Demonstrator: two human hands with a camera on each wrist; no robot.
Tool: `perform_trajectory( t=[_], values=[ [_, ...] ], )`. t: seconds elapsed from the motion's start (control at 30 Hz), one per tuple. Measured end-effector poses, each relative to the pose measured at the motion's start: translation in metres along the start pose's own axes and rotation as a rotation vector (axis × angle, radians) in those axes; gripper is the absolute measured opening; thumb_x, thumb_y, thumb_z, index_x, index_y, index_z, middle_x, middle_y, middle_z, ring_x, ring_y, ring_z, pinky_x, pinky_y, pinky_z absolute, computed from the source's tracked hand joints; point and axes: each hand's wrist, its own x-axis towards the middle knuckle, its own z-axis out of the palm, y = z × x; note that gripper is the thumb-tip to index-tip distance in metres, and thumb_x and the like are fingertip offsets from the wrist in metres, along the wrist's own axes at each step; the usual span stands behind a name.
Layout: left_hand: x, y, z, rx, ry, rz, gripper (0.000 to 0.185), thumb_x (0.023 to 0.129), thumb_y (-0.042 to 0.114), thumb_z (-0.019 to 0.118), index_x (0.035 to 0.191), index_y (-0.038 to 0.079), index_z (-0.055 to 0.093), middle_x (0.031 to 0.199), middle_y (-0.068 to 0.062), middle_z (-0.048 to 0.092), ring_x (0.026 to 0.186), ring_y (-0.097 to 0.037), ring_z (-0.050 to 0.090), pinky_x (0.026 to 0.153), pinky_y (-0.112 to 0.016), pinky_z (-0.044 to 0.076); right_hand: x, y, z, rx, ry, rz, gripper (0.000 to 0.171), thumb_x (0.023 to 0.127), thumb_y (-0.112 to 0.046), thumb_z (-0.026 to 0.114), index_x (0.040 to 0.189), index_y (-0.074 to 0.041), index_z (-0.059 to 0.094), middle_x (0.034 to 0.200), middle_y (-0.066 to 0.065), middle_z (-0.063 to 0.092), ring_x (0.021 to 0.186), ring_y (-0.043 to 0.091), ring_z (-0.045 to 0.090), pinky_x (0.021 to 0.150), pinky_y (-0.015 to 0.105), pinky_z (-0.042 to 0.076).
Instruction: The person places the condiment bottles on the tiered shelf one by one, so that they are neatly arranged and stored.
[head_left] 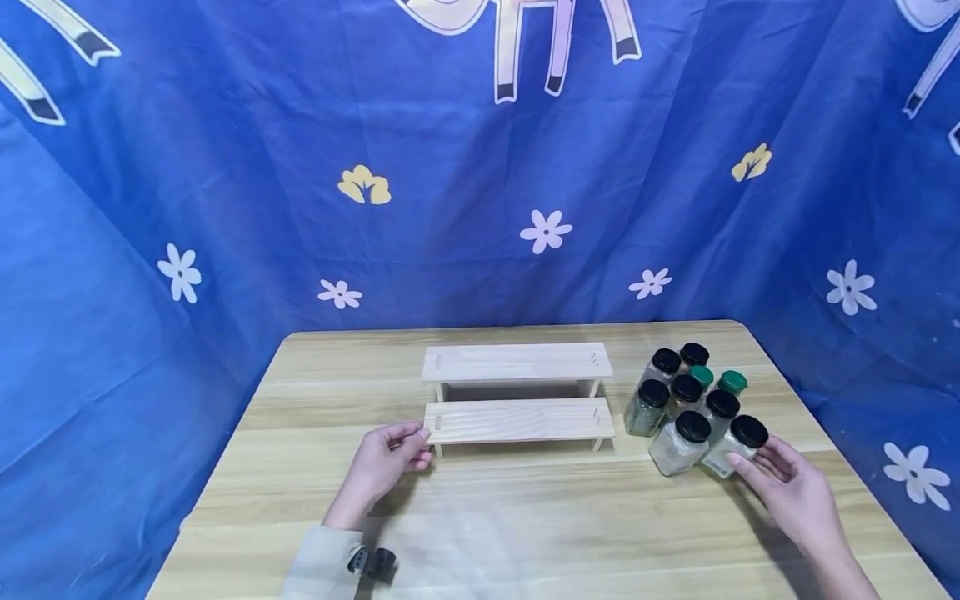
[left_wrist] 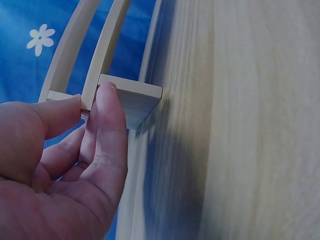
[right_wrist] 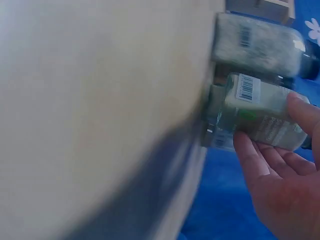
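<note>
Head view: a two-step wooden rack (head_left: 517, 392) stands at the middle of the desk (head_left: 525, 525), toward its far edge. The left hand (head_left: 386, 462) rests at the rack's left end, thumb and fingers closed lightly on the lower step. A cluster of spice jars (head_left: 693, 408) stands near the desk's right edge. The right hand (head_left: 795, 492) reaches the nearest jar (head_left: 738, 446), fingers loosely spread and touching its side, not yet wrapped round it.

Left wrist view: thumb and fingertips (left_wrist: 107, 107) pinch the end of the lower step (left_wrist: 132, 97). The wood appears stiff and light; its flat end gives a sure hold.

Right wrist view: fingertips (right_wrist: 300, 107) lie against the nearest jar's labelled glass wall (right_wrist: 260, 112); a second jar (right_wrist: 257, 45) stands just beside it. Judged: glass, smooth, breakable, moderately heavy with contents. Best taken across the square body below the cap, clear of its neighbours.
</note>
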Motion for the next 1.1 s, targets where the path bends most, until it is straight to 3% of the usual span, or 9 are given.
perform_trajectory(
  t=[0.17, 0.37, 0.47, 0.63, 0.8, 0.87, 0.97, 1.03, 1.1],
  values=[
    [0.000, 0.002, -0.003, 0.004, -0.006, 0.002, 0.039, 0.103, 0.008, 0.066, 0.134, -0.015, 0.060, 0.107, -0.028, 0.074, 0.084, -0.024, 0.077, 0.077, -0.026, 0.071, 0.006, -0.023, -0.017, -0.014, 0.017, -0.048, 0.054, 0.094, -0.022, 0.082, 0.133, 0.009, 0.060, 0.097, -0.043, 0.059, 0.091, -0.026, 0.059, 0.076, -0.003, 0.057],
    [0.000, 0.003, -0.005, 0.008, -0.010, 0.008, 0.038, 0.104, 0.007, 0.065, 0.134, -0.016, 0.059, 0.106, -0.028, 0.075, 0.085, -0.024, 0.077, 0.077, -0.027, 0.071, 0.016, -0.052, -0.033, -0.098, 0.013, -0.085, 0.068, 0.093, -0.029, 0.083, 0.140, 0.012, 0.056, 0.095, -0.042, 0.059, 0.087, -0.029, 0.056, 0.070, -0.005, 0.054],
    [0.000, 0.004, -0.005, 0.006, -0.016, 0.009, 0.037, 0.104, 0.007, 0.064, 0.134, -0.016, 0.059, 0.104, -0.026, 0.076, 0.084, -0.023, 0.077, 0.077, -0.027, 0.071, 0.022, -0.066, -0.035, -0.124, 0.006, -0.129, 0.066, 0.092, -0.030, 0.084, 0.141, 0.007, 0.060, 0.097, -0.044, 0.058, 0.088, -0.029, 0.056, 0.071, -0.005, 0.053],
    [0.000, 0.004, -0.006, 0.011, -0.004, 0.012, 0.037, 0.104, 0.006, 0.065, 0.133, -0.016, 0.060, 0.100, -0.025, 0.076, 0.081, -0.020, 0.077, 0.075, -0.026, 0.071, 0.031, -0.087, -0.026, -0.088, -0.001, -0.214, 0.046, 0.092, -0.025, 0.084, 0.131, -0.005, 0.069, 0.099, -0.044, 0.061, 0.091, -0.027, 0.060, 0.076, -0.006, 0.053],
    [-0.001, 0.004, -0.004, 0.019, -0.001, 0.010, 0.039, 0.103, 0.008, 0.066, 0.133, -0.016, 0.060, 0.099, -0.027, 0.077, 0.077, -0.017, 0.076, 0.074, -0.027, 0.071, 0.038, -0.106, -0.003, -0.049, -0.031, -0.296, 0.047, 0.091, -0.019, 0.085, 0.130, 0.000, 0.069, 0.100, -0.039, 0.065, 0.094, -0.023, 0.062, 0.080, -0.004, 0.054],
    [-0.001, 0.003, -0.003, 0.023, -0.007, 0.010, 0.040, 0.103, 0.009, 0.067, 0.133, -0.016, 0.060, 0.100, -0.027, 0.076, 0.077, -0.016, 0.076, 0.074, -0.027, 0.071, 0.040, -0.114, 0.008, -0.042, -0.049, -0.328, 0.049, 0.090, -0.017, 0.086, 0.132, 0.003, 0.068, 0.102, -0.030, 0.070, 0.095, -0.022, 0.063, 0.082, -0.004, 0.055],
    [-0.001, 0.002, -0.001, 0.021, -0.007, 0.012, 0.040, 0.103, 0.010, 0.067, 0.133, -0.016, 0.060, 0.100, -0.028, 0.076, 0.077, -0.018, 0.076, 0.073, -0.027, 0.071, 0.043, -0.126, 0.025, -0.037, -0.084, -0.370, 0.049, 0.090, -0.015, 0.085, 0.132, 0.003, 0.068, 0.107, -0.004, 0.079, 0.096, -0.020, 0.063, 0.083, -0.003, 0.055],
    [-0.001, 0.001, 0.000, 0.018, -0.005, 0.012, 0.040, 0.103, 0.009, 0.067, 0.133, -0.016, 0.060, 0.100, -0.029, 0.076, 0.077, -0.018, 0.077, 0.073, -0.027, 0.071, 0.044, -0.134, 0.037, -0.023, -0.115, -0.385, 0.046, 0.091, -0.015, 0.085, 0.130, 0.002, 0.068, 0.111, 0.014, 0.079, 0.096, -0.019, 0.063, 0.084, -0.002, 0.055],
    [-0.001, 0.001, 0.001, 0.016, -0.003, 0.011, 0.040, 0.103, 0.009, 0.067, 0.133, -0.016, 0.060, 0.101, -0.029, 0.076, 0.077, -0.019, 0.077, 0.073, -0.028, 0.072, 0.046, -0.142, 0.050, -0.009, -0.150, -0.404, 0.044, 0.092, -0.016, 0.084, 0.129, 0.000, 0.069, 0.114, 0.023, 0.077, 0.096, -0.017, 0.064, 0.085, -0.001, 0.056]
  ],
)
